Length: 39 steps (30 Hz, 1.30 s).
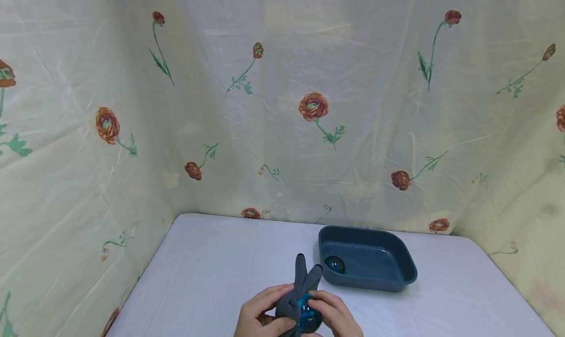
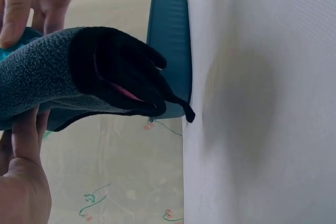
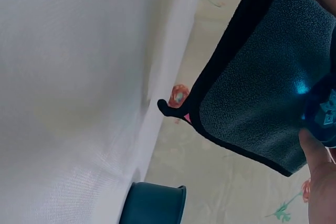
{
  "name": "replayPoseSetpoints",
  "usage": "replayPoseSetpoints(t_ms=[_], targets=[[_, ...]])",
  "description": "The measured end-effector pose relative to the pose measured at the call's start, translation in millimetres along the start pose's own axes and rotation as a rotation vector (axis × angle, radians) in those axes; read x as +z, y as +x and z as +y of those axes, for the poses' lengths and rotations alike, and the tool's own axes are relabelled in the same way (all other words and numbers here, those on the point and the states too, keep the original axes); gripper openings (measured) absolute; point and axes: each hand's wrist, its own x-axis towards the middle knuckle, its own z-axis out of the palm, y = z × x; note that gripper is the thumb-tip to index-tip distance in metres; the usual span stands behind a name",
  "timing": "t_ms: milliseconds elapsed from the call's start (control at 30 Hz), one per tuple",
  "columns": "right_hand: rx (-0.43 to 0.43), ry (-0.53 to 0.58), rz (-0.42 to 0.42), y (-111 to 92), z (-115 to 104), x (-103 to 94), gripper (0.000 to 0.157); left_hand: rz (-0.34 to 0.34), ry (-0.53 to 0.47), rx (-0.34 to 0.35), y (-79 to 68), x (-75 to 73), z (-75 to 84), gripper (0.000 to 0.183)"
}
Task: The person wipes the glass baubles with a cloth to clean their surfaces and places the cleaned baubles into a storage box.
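Observation:
My left hand (image 1: 264,313) grips a folded dark grey fleecy cloth (image 1: 288,305) with black edging, near the front of the table. A shiny, see-through blue ball (image 1: 310,317) lies against the cloth, pinched by the fingers of my right hand (image 1: 334,313). In the left wrist view, the cloth (image 2: 42,74) hangs over the left hand's fingers, its black edge and a small loop pointing down toward the table. The right wrist view shows the ball (image 3: 321,116) with a pale pattern, pressed to the cloth (image 3: 252,87); the right palm is out of sight.
A dark teal rectangular tray (image 1: 368,283) stands at the back right of the table. In its left corner sits a second dark blue-green ball (image 1: 335,264). White cloth covers the table (image 1: 212,268); flowered curtains (image 1: 282,131) enclose the back and sides.

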Motion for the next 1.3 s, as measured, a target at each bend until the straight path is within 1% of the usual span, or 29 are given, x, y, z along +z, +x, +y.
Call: replayPoseSetpoints(t_ms=[133, 267, 333, 500, 600, 733, 767, 800, 900, 1033, 1167, 1267, 1300], targets=[[-0.03, -0.02, 0.012, -0.1, 2.0, 0.8, 0.051, -0.004, 0.0, -0.003, 0.2, -0.5, -0.2, 0.041], [-0.008, -0.013, 0.004, -0.1, 1.9, 0.4, 0.051, -0.009, 0.012, -0.012, 0.1, -0.9, 0.0, 0.041], [0.029, 0.001, -0.008, 0.3, 0.2, -0.5, 0.049, -0.014, 0.014, -0.013, 0.0, -0.9, 0.3, 0.041], [0.156, 0.061, -0.057, 2.8, -5.8, -4.3, 0.045, -0.032, 0.012, 0.0, -0.8, -0.4, 0.6, 0.042], [0.189, 0.083, -0.064, 4.0, -7.5, -5.2, 0.045, -0.045, 0.024, 0.015, -1.4, -0.5, 0.3, 0.042], [0.236, 0.1, -0.048, 4.7, -9.8, -4.8, 0.046, -0.06, 0.051, 0.025, -2.0, -0.5, 0.6, 0.043], [0.249, 0.097, -0.041, 4.9, -10.5, -4.5, 0.046, -0.062, 0.052, 0.017, -2.0, -0.5, 0.9, 0.043], [0.269, 0.096, -0.039, 5.1, -11.4, -4.4, 0.046, -0.067, 0.056, 0.022, -2.0, -0.6, 1.3, 0.043], [0.34, 0.083, 0.002, 6.1, -14.1, -2.7, 0.046, -0.079, 0.05, 0.01, -2.3, -1.1, 2.2, 0.045], [0.443, 0.112, 0.029, 7.5, -16.5, -2.5, 0.047, -0.092, 0.049, 0.002, -2.3, -1.7, 2.1, 0.046], [0.44, 0.117, -0.004, 6.7, -14.6, -4.3, 0.046, -0.097, 0.061, 0.021, -2.9, -1.4, 0.6, 0.046], [0.393, 0.095, -0.026, 5.3, -12.2, -5.0, 0.046, -0.098, 0.061, 0.033, -3.5, -1.1, -0.2, 0.046], [0.408, 0.103, -0.017, 5.3, -12.3, -4.7, 0.046, -0.097, 0.062, 0.039, -3.6, -0.9, -0.4, 0.046]])
